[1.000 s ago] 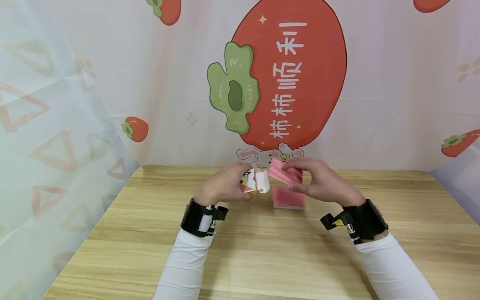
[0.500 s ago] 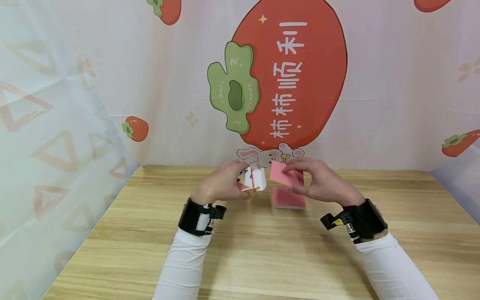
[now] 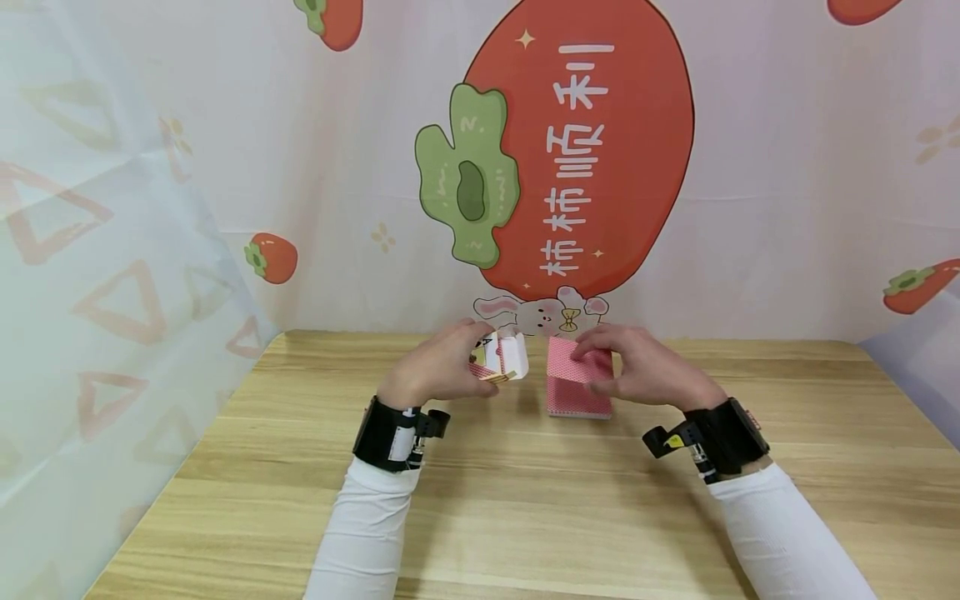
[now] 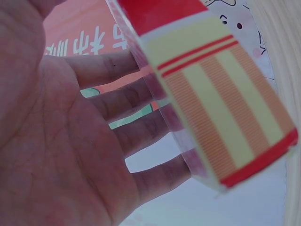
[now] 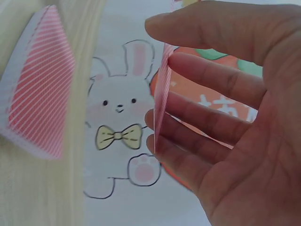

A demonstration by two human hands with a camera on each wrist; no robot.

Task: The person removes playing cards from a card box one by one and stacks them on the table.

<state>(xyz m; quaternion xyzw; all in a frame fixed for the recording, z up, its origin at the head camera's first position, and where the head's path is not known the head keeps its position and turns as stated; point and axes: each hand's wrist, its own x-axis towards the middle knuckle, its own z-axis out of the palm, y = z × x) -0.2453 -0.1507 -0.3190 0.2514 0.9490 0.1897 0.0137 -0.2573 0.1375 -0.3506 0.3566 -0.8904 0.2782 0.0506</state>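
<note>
A playing card box (image 3: 512, 357) with a white flap standing open is gripped in my left hand (image 3: 435, 364), raised over the table. The left wrist view shows the box's striped red and cream side (image 4: 221, 108) against my fingers. My right hand (image 3: 656, 371) pinches a thin red-backed playing card (image 3: 564, 357) between thumb and fingers; it appears nearly edge-on in the right wrist view. On the table lies a deck of red-backed cards (image 3: 573, 402), which the held card partly overlaps in the head view. In the right wrist view, a gap separates card and deck (image 5: 44, 89).
The wooden table (image 3: 525, 508) reaches back to a white cloth backdrop (image 3: 337, 167) printed with persimmons and a rabbit. Another patterned cloth (image 3: 112, 250) hangs along the left side. Each wrist wears a black camera strap.
The right hand has lowered the card, so the gap between card and deck in the head view has gone. My left hand and the box have shifted slightly left.
</note>
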